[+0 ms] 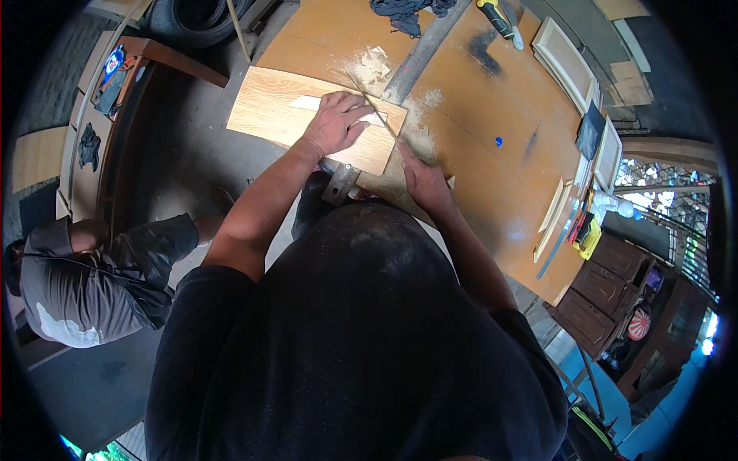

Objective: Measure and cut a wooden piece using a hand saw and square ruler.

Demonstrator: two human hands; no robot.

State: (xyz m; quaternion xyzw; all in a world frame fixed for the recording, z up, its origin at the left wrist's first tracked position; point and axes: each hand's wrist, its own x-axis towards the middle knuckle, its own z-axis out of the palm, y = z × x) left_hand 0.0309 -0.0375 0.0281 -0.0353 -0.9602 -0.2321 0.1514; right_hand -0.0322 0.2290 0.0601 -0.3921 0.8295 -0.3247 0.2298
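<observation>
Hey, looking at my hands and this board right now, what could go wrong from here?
The left hand presses on the board with its fingers close to the thin tool in the right hand, so a slip might catch them.

The board's left end seems to jut past the table edge, so it could tip if the left hand lets up.

Sawdust lies around the board; any underneath might let it slide.

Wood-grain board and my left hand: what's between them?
The head view shows a pale flat strip between the left hand and the wood-grain board, visible on both sides of the hand.
</observation>
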